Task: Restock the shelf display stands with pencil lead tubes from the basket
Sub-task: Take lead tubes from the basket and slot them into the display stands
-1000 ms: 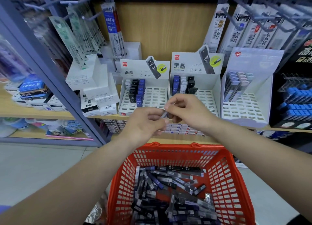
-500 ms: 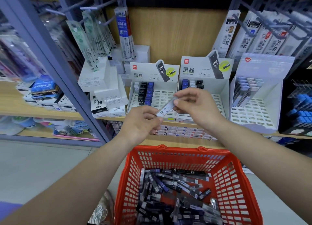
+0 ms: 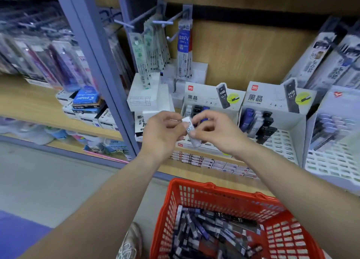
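A white pencil lead tube (image 3: pixel 190 130) marked 0.7 is held upright between both hands in front of the left display stand (image 3: pixel 212 101). My left hand (image 3: pixel 162 134) pinches its left side and my right hand (image 3: pixel 216 131) pinches its right side with the thumb near the middle. The left stand holds a few white, black and blue tubes at its back. The right display stand (image 3: pixel 276 107) carries blue, white and black tubes in its left rows. Below, the red basket (image 3: pixel 229 196) holds several loose lead tubes (image 3: pixel 210 233).
A third white slotted stand (image 3: pixel 337 161) with bluish tubes sits at the far right. White boxes (image 3: pixel 150 99) are stacked left of the stands. A grey shelf upright (image 3: pixel 101 72) runs diagonally at left. Refill packs hang on hooks (image 3: pixel 183 44) above. A shoe (image 3: pixel 129 243) shows beside the basket.
The view has swung to the right and closer to the shelf. The tube has turned from slanted to nearly upright between my hands, which now sit in front of the left stand.
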`<control>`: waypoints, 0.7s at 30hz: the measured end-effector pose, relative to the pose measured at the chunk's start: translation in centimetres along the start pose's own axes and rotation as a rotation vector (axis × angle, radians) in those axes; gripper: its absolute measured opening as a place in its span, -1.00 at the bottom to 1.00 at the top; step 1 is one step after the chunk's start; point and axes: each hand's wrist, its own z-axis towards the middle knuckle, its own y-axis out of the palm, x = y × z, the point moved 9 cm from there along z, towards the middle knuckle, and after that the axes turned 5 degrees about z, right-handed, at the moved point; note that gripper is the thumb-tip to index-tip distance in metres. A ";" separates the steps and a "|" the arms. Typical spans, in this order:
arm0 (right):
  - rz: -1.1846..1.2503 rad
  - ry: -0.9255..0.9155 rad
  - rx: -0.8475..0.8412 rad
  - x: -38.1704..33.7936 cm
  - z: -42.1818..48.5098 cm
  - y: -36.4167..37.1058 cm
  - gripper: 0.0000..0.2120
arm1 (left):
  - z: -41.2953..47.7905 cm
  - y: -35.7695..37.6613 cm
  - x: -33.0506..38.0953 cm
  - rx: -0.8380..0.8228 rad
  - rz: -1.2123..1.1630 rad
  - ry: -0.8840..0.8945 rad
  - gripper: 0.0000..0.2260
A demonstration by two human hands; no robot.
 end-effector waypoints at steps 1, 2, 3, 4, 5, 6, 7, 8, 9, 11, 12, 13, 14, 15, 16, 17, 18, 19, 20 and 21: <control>0.006 -0.005 -0.031 -0.3 0.4 0.4 -0.66 | 0.3 -0.1 -0.1 -0.008 -0.011 0.002 -0.87; 0.014 -0.014 -0.048 -0.6 0.7 0.6 -0.59 | 0.6 -0.3 -0.3 -0.010 0.001 0.007 -0.87; 0.007 -0.025 -0.043 -1.0 1.2 0.6 -0.56 | 0.9 -0.5 -0.6 -0.004 0.055 0.016 -0.88; -0.013 -0.036 -0.012 -1.2 1.7 0.2 -0.59 | 1.2 -0.8 -1.0 0.002 0.161 0.034 -0.89; -0.039 -0.051 0.048 -1.4 2.3 -0.6 -0.65 | 1.4 -0.9 -1.5 -0.004 0.307 0.055 -0.89; -0.073 -0.067 0.127 -1.5 3.1 -1.6 -0.72 | 1.4 -0.7 -2.2 -0.028 0.462 0.073 -0.88; -0.111 -0.082 0.208 -1.5 3.8 -2.6 -0.77 | 1.3 -0.3 -3.0 -0.071 0.599 0.080 -0.84; -0.144 -0.090 0.281 -1.3 4.5 -3.5 -0.81 | 1.2 0.1 -4.0 -0.124 0.706 0.076 -0.78; -0.180 -0.101 0.339 -1.1 5.3 -4.2 -0.84 | 1.1 0.5 -5.0 -0.176 0.786 0.070 -0.70; -0.251 -0.133 0.402 -0.6 6.6 -4.6 -0.89 | 1.2 1.0 -6.2 -0.248 0.870 0.053 -0.60; -0.269 -0.143 0.414 -0.3 7.2 -4.5 -0.91 | 1.2 1.0 -6.5 -0.264 0.881 0.047 -0.56; -0.280 -0.149 0.419 0.1 7.8 -4.3 -0.92 | 1.3 1.0 -6.7 -0.276 0.887 0.048 -0.54; -0.292 -0.154 0.421 0.4 8.3 -4.0 -0.92 | 1.4 1.0 -6.9 -0.286 0.896 0.054 -0.53; -0.305 -0.163 0.426 0.7 8.6 -3.8 -0.92 | 1.4 1.1 -7.1 -0.294 0.912 0.063 -0.51; -0.315 -0.173 0.433 1.0 8.8 -3.7 -0.92 | 1.5 1.2 -7.2 -0.299 0.932 0.073 -0.50; -0.319 -0.181 0.440 1.2 9.0 -3.6 -0.91 | 1.6 1.4 -7.4 -0.303 0.952 0.083 -0.50; -0.328 -0.185 0.438 1.5 9.1 -3.6 -0.90 | 1.8 1.5 -7.5 -0.306 0.973 0.090 -0.50; -0.352 -0.187 0.428 1.7 9.2 -3.4 -0.88 | 1.9 1.7 -7.7 -0.312 0.993 0.094 -0.49; -0.384 -0.187 0.413 1.9 9.3 -3.2 -0.87 | 2.0 2.0 -7.9 -0.321 1.013 0.094 -0.48; -0.410 -0.189 0.396 2.1 9.4 -3.0 -0.86 | 2.1 2.2 -8.1 -0.328 1.027 0.092 -0.47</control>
